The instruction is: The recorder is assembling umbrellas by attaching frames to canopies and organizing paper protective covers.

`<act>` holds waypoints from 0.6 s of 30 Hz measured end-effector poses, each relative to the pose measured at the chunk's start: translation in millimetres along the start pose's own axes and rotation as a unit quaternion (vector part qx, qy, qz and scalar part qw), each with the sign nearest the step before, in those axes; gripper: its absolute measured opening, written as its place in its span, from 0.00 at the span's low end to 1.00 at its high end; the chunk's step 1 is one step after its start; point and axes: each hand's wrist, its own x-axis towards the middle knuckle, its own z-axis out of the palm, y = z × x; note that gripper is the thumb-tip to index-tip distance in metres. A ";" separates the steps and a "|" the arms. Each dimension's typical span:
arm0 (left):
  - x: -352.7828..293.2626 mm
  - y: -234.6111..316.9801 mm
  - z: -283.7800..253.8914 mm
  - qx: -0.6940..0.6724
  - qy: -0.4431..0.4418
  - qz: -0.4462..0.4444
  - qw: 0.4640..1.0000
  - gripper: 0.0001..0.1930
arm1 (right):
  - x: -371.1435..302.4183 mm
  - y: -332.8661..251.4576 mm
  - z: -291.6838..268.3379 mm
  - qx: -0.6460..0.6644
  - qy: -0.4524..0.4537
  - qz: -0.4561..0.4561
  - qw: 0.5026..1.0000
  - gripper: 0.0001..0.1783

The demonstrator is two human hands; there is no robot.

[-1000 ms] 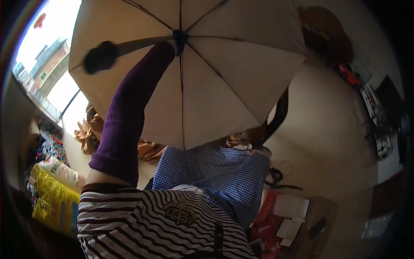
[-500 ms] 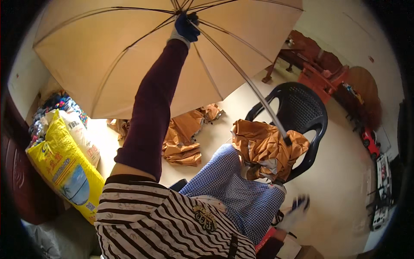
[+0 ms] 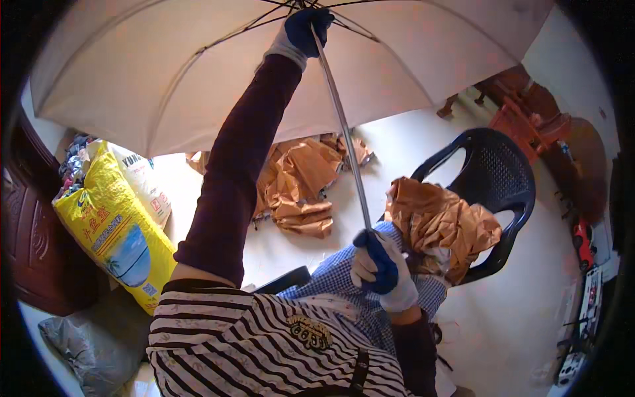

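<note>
An opened pale umbrella [image 3: 218,86] spreads across the top of the view, its underside and dark ribs facing me. High up, near where the ribs meet, my left hand [image 3: 308,34] in a blue and white glove is closed around the top of the metal shaft [image 3: 344,132]. My right hand [image 3: 382,270], gloved alike, grips the lower end of that shaft above my checked lap. Any handle there is hidden inside the fingers. Beside the right hand, crumpled copper-brown fabric [image 3: 443,221] lies over my knee and reaches the chair.
A black plastic chair [image 3: 493,165] stands at right. More brown fabric [image 3: 301,172] lies on the floor ahead. At left are a yellow sack [image 3: 109,218], a white sack [image 3: 145,182] and a grey bag [image 3: 92,344]. Red-brown wooden furniture [image 3: 529,126] stands at far right.
My right hand has come up from low on the right and taken hold of the shaft's lower end. The umbrella has shifted right and its shaft stands steeper.
</note>
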 end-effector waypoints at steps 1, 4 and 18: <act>-5.8 -14.6 -19.9 -0.010 0.009 -0.013 1.000 0.11 | 2.5 7.8 -2.9 0.013 0.014 -0.001 1.000 0.26; -39.9 -74.1 -82.4 0.097 0.168 -0.045 0.980 0.10 | 16.6 17.2 -14.5 -0.183 0.199 -0.054 0.961 0.24; -334.8 -269.3 -104.0 -0.197 0.365 -0.217 0.884 0.16 | 54.0 34.3 -83.1 -0.392 0.317 0.051 0.862 0.15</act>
